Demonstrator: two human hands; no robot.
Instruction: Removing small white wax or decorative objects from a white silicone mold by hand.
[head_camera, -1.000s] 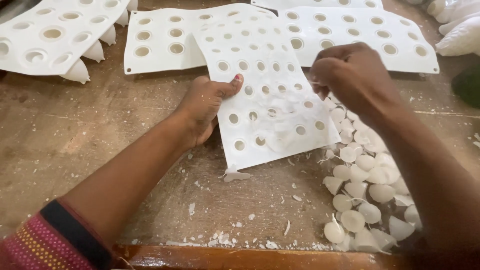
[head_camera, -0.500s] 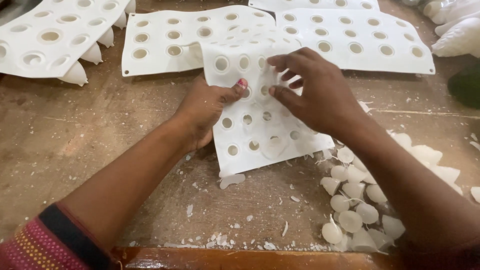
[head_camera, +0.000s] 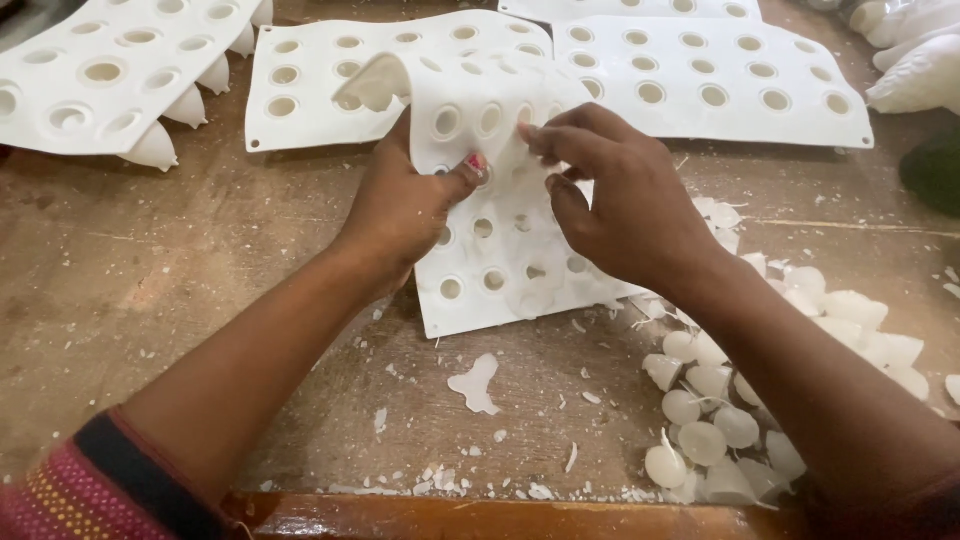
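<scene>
Two hands work over a big brown table. Four white trays with round holes sit on it. One tray lies at the far left, with pointy white cups hanging under it. One flat tray lies behind the hands, and one wide tray lies at the far right.

The bendy tray is in the middle, right under both hands. Its near edge rests on the table and its far edge curls up.

The left hand grips that tray, with the thumb pressed on top. The right hand pinches the tray with bent fingers, just beside the left thumb.

Many small white cones sit in a pile near the right arm. Tiny white flakes lie near the table's front edge.
</scene>
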